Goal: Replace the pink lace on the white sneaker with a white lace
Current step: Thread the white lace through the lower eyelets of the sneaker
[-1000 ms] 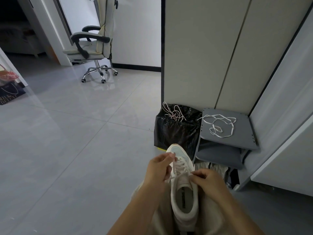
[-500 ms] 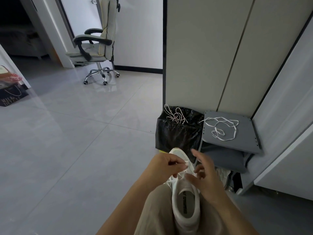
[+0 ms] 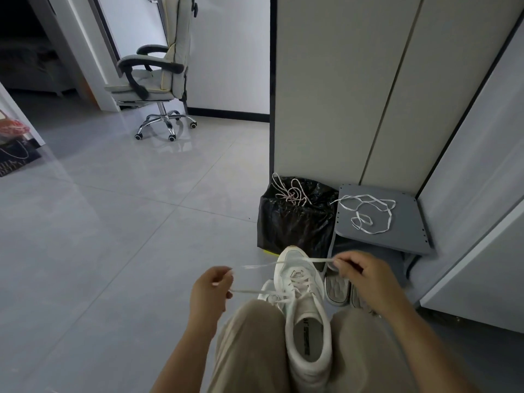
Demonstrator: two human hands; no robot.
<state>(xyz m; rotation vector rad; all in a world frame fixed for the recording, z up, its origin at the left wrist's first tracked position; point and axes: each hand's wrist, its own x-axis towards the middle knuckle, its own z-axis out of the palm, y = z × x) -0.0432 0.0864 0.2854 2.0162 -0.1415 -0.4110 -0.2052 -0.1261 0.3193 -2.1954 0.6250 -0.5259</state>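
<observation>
The sneaker sat toe-away, its white lace stretched sideways. The pink lace lay tangled atop the bin.

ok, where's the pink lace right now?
Head view, right of centre: the pink lace lies bunched on top of the black bin by the cabinet. It is just left of the grey stool, which holds a spare lace.

Bare floor is lying open left of the sneaker. Ahead, a black bin and grey shelf are standing near the toe. A lace, stretched between left hand and right hand, is crossing over the toe. Slippers are crowding the right side.
</observation>
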